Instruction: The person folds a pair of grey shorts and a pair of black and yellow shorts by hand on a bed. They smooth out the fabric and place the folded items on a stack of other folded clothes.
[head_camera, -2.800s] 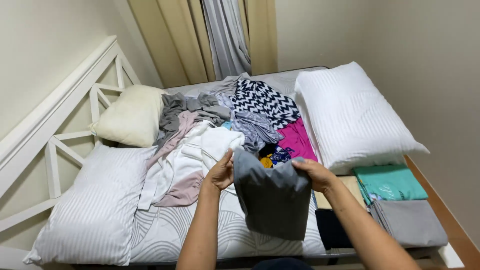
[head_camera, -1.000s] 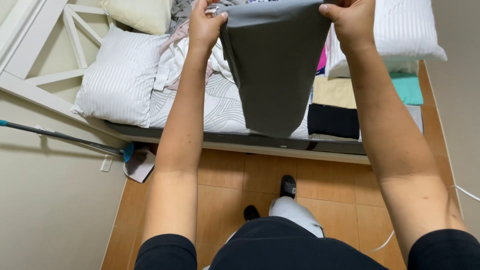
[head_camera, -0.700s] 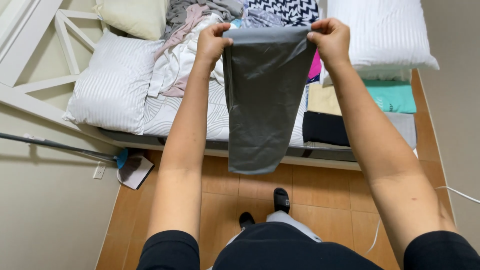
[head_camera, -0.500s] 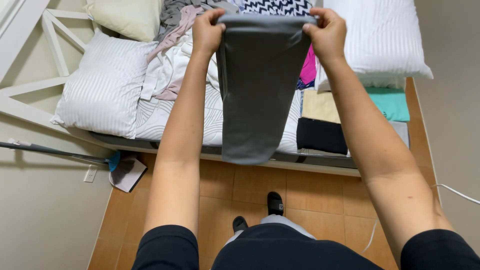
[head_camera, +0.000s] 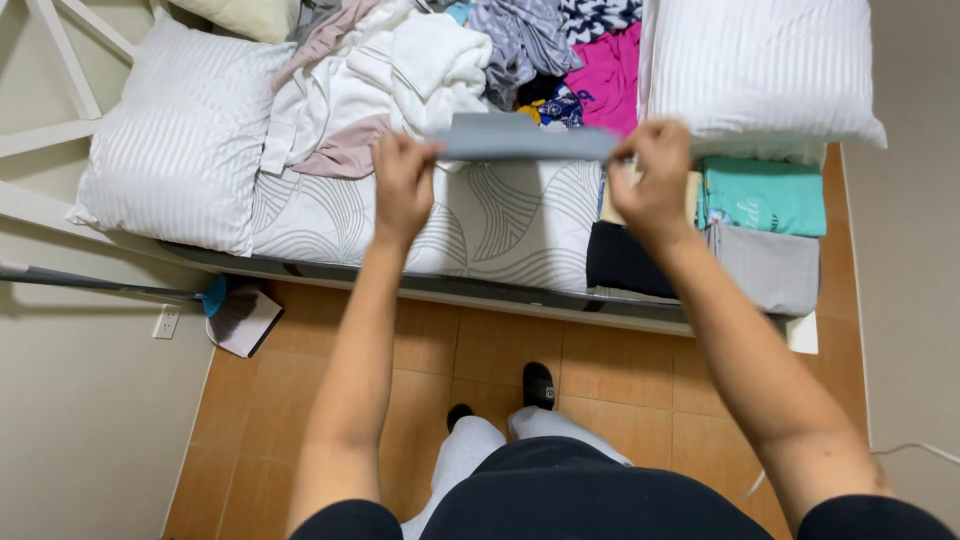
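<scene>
left hand (head_camera: 402, 183) + right hand (head_camera: 655, 180): gripping grey garment (head_camera: 525, 143) ends | held flat over bed (head_camera: 500, 230) | laundry pile (head_camera: 440, 60) behind

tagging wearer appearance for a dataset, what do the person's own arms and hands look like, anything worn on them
Both arms are bare from the upper arm down; only the edges of short black sleeves show at the bottom of the view. The left hand and right hand are bare too: no gloves, and no watch or bracelet at the wrists. The picture is too blurred to rule out rings.

Striped pillows (head_camera: 765, 65), heaped laundry (head_camera: 400, 70), folded stacks (head_camera: 765, 195).
</scene>
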